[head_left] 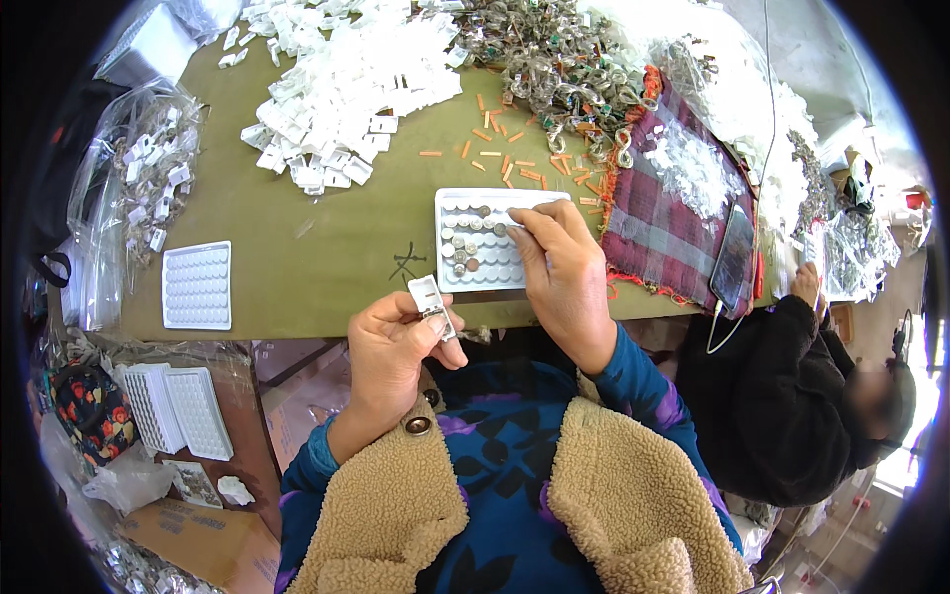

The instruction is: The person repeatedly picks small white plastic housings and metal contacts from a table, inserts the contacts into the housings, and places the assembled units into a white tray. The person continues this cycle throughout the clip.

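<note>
My left hand holds a small white plastic case with a metal piece in it, just in front of the table's near edge. My right hand rests over the right part of a white dimpled tray, its fingertips pinched on one of the small round metal discs that fill some of the tray's pockets. The tray lies on the olive-green table.
A pile of white plastic cases, scattered orange strips, a heap of metal clips, a plaid cloth with a phone, an empty white tray, stacked trays lower left. Another person in black sits at right.
</note>
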The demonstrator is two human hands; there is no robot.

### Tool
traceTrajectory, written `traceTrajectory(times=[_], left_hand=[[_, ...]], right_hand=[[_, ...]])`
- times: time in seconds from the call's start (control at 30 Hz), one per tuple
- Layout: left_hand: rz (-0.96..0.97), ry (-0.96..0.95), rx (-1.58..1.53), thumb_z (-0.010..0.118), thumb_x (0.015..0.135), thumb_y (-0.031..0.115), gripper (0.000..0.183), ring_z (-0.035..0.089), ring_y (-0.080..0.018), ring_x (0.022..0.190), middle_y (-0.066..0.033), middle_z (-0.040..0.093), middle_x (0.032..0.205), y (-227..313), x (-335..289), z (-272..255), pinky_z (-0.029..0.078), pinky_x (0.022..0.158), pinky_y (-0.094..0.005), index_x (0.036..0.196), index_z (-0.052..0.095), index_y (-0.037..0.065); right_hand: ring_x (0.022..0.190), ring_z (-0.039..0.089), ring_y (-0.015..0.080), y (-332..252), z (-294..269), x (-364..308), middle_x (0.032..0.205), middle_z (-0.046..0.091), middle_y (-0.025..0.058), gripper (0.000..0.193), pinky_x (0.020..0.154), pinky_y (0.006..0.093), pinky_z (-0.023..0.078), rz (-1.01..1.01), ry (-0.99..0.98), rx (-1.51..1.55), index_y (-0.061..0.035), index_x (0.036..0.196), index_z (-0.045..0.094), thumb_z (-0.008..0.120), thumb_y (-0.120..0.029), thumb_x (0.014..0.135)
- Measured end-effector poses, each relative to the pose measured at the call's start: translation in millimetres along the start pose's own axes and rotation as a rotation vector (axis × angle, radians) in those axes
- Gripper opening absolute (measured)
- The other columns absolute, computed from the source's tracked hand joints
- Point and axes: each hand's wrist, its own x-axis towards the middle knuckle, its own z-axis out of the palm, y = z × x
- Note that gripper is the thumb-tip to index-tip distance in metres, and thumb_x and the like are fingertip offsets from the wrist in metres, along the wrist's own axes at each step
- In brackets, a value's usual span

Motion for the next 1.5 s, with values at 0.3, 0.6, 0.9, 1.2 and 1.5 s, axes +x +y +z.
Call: traceTrajectory(times=[0.3, 0.6, 0.9, 1.2, 1.5], left_hand=[[-0.002, -0.034, -0.037, 0.06, 0.093, 0.005, 0.027, 0.07, -0.0211, 0.068, -0.0175, 0.07, 0.093, -1.5, 0.8, -4.9, 0.059, 0.06, -0.0298, 0.116, 0.063, -0.008], [-0.082, -0.161, -0.17, 0.059, 0.099, 0.009, 0.028, 0.073, -0.0207, 0.084, -0.0138, 0.071, 0.1, -7.3, -10.3, 2.0, 0.062, 0.075, -0.0289, 0.123, 0.061, -0.006], [-0.101, -0.178, -0.244, 0.058, 0.1, 0.009, 0.022, 0.071, -0.0186, 0.077, -0.0118, 0.071, 0.095, -21.0, -26.9, 2.6, 0.061, 0.068, -0.0296, 0.116, 0.063, -0.005], [-0.028, -0.092, -0.347, 0.061, 0.098, 0.007, 0.02, 0.071, -0.017, 0.077, -0.0107, 0.071, 0.094, -19.2, -22.6, 2.4, 0.06, 0.068, -0.0279, 0.113, 0.064, -0.005], [-0.068, -0.15, -0.046, 0.063, 0.093, 0.003, 0.023, 0.071, -0.0197, 0.071, -0.0155, 0.071, 0.093, 0.5, -26.6, 1.0, 0.06, 0.062, -0.0276, 0.114, 0.064, -0.006]], right_hand=[[0.077, 0.064, 0.0319, 6.3, 5.5, 4.3, 0.086, 0.063, 0.0119, 0.017, 0.068, 0.0398, 0.052, -0.119, -0.031, -0.085, -0.0009, 0.098, 0.068, 0.071, -0.001, 0.081], [0.076, 0.066, 0.03, -38.8, -11.6, -38.1, 0.088, 0.065, 0.0136, 0.02, 0.065, 0.0349, 0.054, -0.107, -0.128, 0.333, 0.0021, 0.097, 0.068, 0.072, 0.007, 0.078], [0.076, 0.062, 0.0347, -28.9, -18.6, -39.3, 0.085, 0.058, 0.014, 0.019, 0.065, 0.0394, 0.051, -0.19, -0.372, 0.45, 0.0013, 0.095, 0.063, 0.066, 0.005, 0.077], [0.083, 0.06, 0.0351, -29.4, 3.6, -52.4, 0.101, 0.061, 0.018, 0.044, 0.072, 0.0402, 0.052, -0.45, -0.146, 0.369, 0.0056, 0.108, 0.065, 0.081, -0.015, 0.072], [0.081, 0.061, 0.0129, -31.8, -8.8, -40.6, 0.092, 0.065, 0.0085, 0.017, 0.071, 0.0269, 0.05, 0.293, -0.288, 0.819, 0.0048, 0.102, 0.067, 0.063, -0.011, 0.096]])
